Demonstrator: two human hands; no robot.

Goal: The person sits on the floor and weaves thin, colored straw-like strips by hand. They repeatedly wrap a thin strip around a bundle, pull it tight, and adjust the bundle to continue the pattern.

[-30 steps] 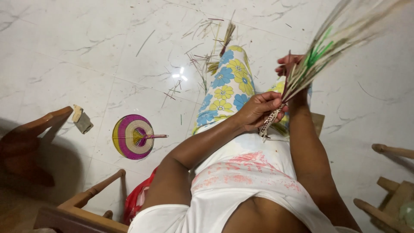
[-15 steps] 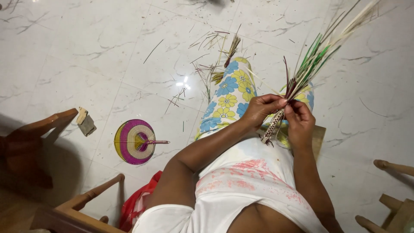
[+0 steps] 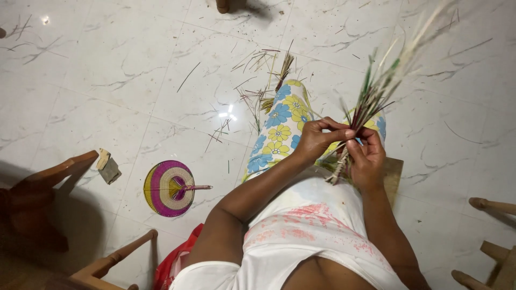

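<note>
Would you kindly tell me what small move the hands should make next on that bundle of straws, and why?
Probably bend the pinched strand across: both hands, left and right, grip the straws just above a short woven stretch, while the tops fan out loose.

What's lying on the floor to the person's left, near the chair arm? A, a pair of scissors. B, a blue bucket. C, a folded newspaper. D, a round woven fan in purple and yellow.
D: a round fan with purple and yellow rings and a short handle lies on the floor.
</note>
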